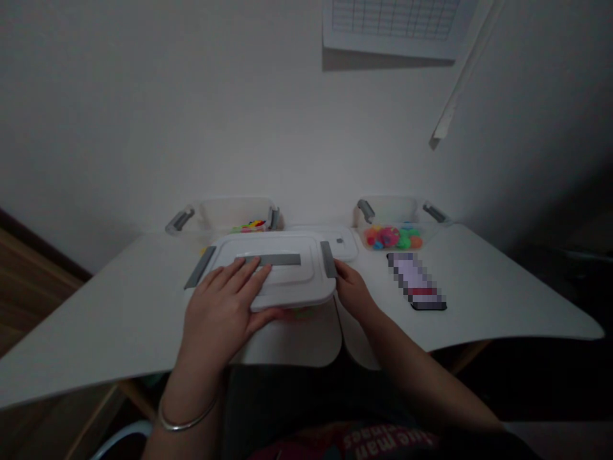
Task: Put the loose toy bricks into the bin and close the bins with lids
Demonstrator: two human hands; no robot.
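A lidded storage box stands near the front of the white table, its white lid [282, 289] on top with a grey handle strip [287, 259] set in the middle. My left hand [225, 303] lies on the lid, fingers stretched over it to the strip and thumb along the front edge. At the right end, the fingers of my right hand [352, 287] curl against the box beside the grey latch [328, 259]; their tips are hidden. Another grey latch [200, 267] sits at the left end. Blurred colour shows through the box front under the lid.
Behind stand two open clear bins, the left bin [230, 211] with colourful pieces and the right bin [387, 207] with bright toys [395, 236]. A loose white lid [347, 246] lies between them. A phone [416, 281] rests at right on the table [502, 294]. A wall rises behind.
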